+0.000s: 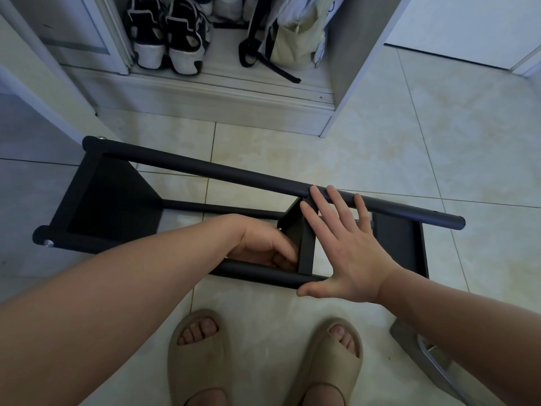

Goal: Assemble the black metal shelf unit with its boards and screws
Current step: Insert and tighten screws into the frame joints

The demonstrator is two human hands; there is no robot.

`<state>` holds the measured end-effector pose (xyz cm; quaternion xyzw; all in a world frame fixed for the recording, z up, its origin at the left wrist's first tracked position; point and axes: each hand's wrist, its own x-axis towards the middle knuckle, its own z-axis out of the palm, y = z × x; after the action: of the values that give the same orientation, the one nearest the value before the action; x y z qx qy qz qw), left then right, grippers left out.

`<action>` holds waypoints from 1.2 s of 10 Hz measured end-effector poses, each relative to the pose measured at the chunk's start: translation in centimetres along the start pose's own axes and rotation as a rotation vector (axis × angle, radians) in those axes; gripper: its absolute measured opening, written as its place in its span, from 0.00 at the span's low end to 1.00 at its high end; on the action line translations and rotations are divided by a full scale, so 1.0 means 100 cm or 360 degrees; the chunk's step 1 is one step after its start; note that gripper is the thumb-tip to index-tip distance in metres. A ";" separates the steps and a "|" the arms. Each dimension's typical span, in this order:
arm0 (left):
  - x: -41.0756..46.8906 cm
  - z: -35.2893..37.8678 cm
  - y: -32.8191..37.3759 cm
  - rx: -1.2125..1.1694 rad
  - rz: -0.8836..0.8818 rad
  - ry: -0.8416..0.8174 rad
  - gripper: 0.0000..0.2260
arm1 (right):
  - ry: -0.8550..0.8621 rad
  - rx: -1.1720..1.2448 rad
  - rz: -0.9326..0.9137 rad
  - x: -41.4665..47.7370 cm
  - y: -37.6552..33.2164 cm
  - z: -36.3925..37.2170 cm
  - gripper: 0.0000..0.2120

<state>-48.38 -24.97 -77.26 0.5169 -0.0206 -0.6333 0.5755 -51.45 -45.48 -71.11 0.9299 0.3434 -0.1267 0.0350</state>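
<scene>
Black tubular metal shelf frame point(234, 174) looked stiff, slick; grab tubes. Right hand point(348, 253) flat, splayed; left hand point(263, 247) curled, hold unclear.

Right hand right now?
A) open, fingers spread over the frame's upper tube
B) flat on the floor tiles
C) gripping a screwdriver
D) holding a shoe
A: the right hand lies open, its straight fingers reaching across the upper tube of the shelf frame, holding nothing.
</scene>
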 end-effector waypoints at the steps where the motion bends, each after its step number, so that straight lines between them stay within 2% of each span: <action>1: 0.003 0.001 -0.002 0.0017 0.0030 0.0068 0.08 | 0.0000 -0.0004 -0.0001 0.000 0.000 0.000 0.61; 3: 0.002 -0.004 -0.001 -0.0019 -0.0008 0.0061 0.08 | 0.0006 -0.0012 -0.0003 0.001 0.001 0.000 0.61; 5: -0.001 -0.003 0.003 -0.0040 -0.0054 -0.0055 0.16 | 0.0018 -0.0006 -0.0004 0.001 0.002 0.001 0.61; 7: 0.004 -0.001 0.000 0.0082 0.0009 0.0056 0.07 | 0.0031 -0.0005 -0.0010 0.002 0.003 0.002 0.61; 8: 0.004 -0.005 0.000 0.0047 -0.0018 0.0020 0.12 | 0.0034 -0.0004 -0.0006 0.002 0.003 0.002 0.61; 9: 0.003 -0.007 0.001 0.0058 -0.0032 0.0042 0.09 | 0.0029 -0.0008 -0.0002 0.002 0.002 0.002 0.61; 11: 0.002 -0.003 0.000 0.0022 -0.0043 -0.0019 0.11 | 0.0024 -0.0010 -0.0005 0.001 0.002 0.002 0.61; 12: 0.004 -0.001 -0.001 0.0140 -0.0016 0.0070 0.08 | 0.0019 -0.0011 -0.0003 0.001 0.002 0.002 0.61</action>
<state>-48.32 -25.23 -77.60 0.5555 -0.0332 -0.6232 0.5495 -51.30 -45.58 -71.31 0.9302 0.3449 -0.1201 0.0359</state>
